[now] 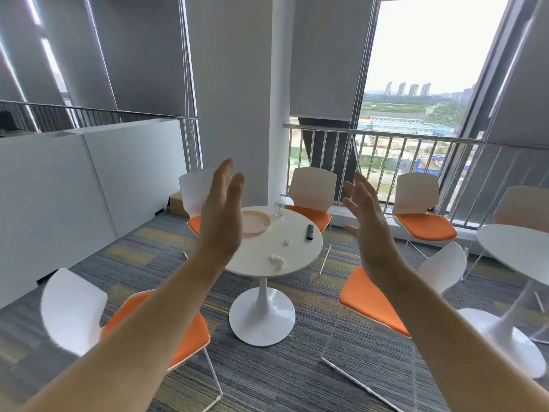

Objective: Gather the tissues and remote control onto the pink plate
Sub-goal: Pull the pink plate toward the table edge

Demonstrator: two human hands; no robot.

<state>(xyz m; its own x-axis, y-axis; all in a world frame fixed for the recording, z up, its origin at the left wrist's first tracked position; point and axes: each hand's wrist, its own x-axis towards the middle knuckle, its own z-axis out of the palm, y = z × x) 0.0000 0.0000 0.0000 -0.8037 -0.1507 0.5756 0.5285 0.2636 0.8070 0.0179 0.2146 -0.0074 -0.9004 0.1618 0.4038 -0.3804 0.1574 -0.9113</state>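
A small round white table [258,251] stands a few steps ahead. On it lies a pink plate [257,223] at the back left, partly hidden by my left hand. A black remote control [310,232] lies at the table's right edge. Two crumpled white tissues rest on the top: a small one [287,242] near the middle and a bigger one [276,260] at the front edge. My left hand [221,215] and my right hand [367,221] are raised in the air, palms facing each other, fingers apart, holding nothing.
A clear glass [279,208] stands at the table's back edge. Several white chairs with orange seats [371,298] ring the table. A second white table [517,251] is at the right. A pillar, a railing and a low partition lie behind.
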